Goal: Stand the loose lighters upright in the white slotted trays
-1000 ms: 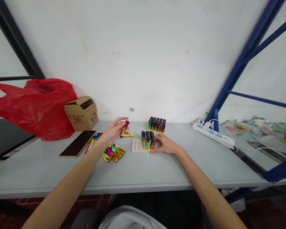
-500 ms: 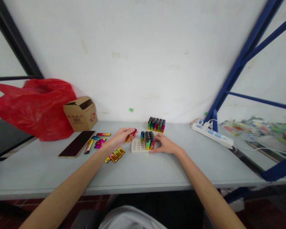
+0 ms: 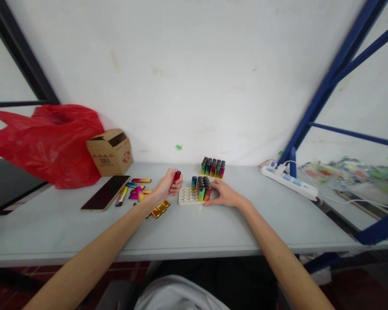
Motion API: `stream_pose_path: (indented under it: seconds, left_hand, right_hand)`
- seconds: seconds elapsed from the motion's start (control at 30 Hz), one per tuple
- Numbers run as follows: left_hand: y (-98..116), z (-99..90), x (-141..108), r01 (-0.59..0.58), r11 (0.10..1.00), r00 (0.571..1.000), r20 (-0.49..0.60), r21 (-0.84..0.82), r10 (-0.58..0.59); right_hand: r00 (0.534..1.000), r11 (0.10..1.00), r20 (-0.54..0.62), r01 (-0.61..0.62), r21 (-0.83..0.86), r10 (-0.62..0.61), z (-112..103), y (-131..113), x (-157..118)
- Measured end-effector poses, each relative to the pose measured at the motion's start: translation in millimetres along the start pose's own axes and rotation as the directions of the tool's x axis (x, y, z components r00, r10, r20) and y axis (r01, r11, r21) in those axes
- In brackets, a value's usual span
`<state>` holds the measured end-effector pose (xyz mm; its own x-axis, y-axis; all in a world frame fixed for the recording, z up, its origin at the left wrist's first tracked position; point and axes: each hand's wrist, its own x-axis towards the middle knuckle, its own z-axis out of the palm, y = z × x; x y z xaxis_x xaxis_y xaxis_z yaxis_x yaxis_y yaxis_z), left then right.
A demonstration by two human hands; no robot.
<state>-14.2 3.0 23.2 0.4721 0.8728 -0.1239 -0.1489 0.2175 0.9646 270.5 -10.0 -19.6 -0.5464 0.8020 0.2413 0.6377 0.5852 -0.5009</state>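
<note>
My left hand (image 3: 168,185) is closed round a red lighter (image 3: 176,175), held upright just left of a white tray (image 3: 188,197) with round holes. Several colourful lighters (image 3: 203,190) with black tops stand in the tray's right part, and its left part shows bare holes. Curved round the tray's right side, my right hand (image 3: 222,193) has thumb and fingers apart near the standing lighters; whether it touches them is unclear. Loose shiny lighters (image 3: 160,209) lie beneath and beside my left forearm.
A second group of upright lighters (image 3: 213,168) stands by the wall. To the left are a dark phone (image 3: 106,193), a cardboard box (image 3: 111,153) and a red plastic bag (image 3: 56,144). A white power strip (image 3: 289,181) lies right, near blue metal bars (image 3: 330,82).
My left hand has turned, bringing the lighter from a slant to nearly upright and slightly left. My right hand has stayed by the tray.
</note>
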Motion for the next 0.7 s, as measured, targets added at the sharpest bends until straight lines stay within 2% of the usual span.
stream_pose_path:
  seconds: [0.13,0.53,0.7]
  left_hand:
    - [-4,-0.1,0,-0.048,0.999,0.999,-0.006,0.025,0.049]
    - [-8,3.7,5,-0.089,0.994,0.994,-0.059,0.066,0.093]
    - [-9,11.7,6,-0.240,0.952,0.965,-0.060,0.190,0.255]
  right_hand:
    - [1.000,1.000,0.002,0.011,0.004,-0.011,0,0,0]
    - [1.000,1.000,0.013,0.016,-0.001,-0.016,-1,-1,0]
    - [1.000,1.000,0.006,0.026,-0.014,-0.026,-2,-2,1]
